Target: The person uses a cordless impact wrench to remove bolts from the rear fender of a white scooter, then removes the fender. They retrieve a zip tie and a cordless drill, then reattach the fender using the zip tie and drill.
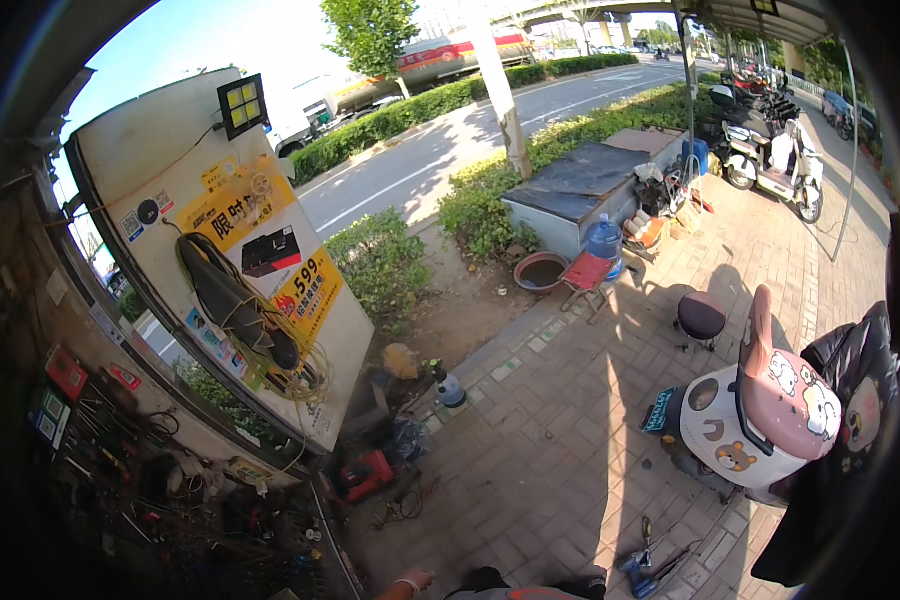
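Observation:
My left hand [416, 580], with a pale band at the wrist, enters at the lower edge; its finger shape and any contents are unclear. My right hand is out of view. Above my left hand lies a red case or machine [365, 475] with cables beside it. Toward the lower right, a blue power drill [642, 578] and a screwdriver [647, 530] rest on the paving. Just beyond them stands a pink-and-white scooter [730, 430] with a dark cover. Dark, cluttered tools [100, 450] fill the wall at left.
A white door panel [135, 160] hung with coiled cable leans left. Ahead are a spray bottle [450, 390], basin [541, 270], folding stool [585, 275], water jug [602, 240], metal box [575, 185] and round stool [698, 315]. Parked scooters [770, 150] line the right; hedges border the road.

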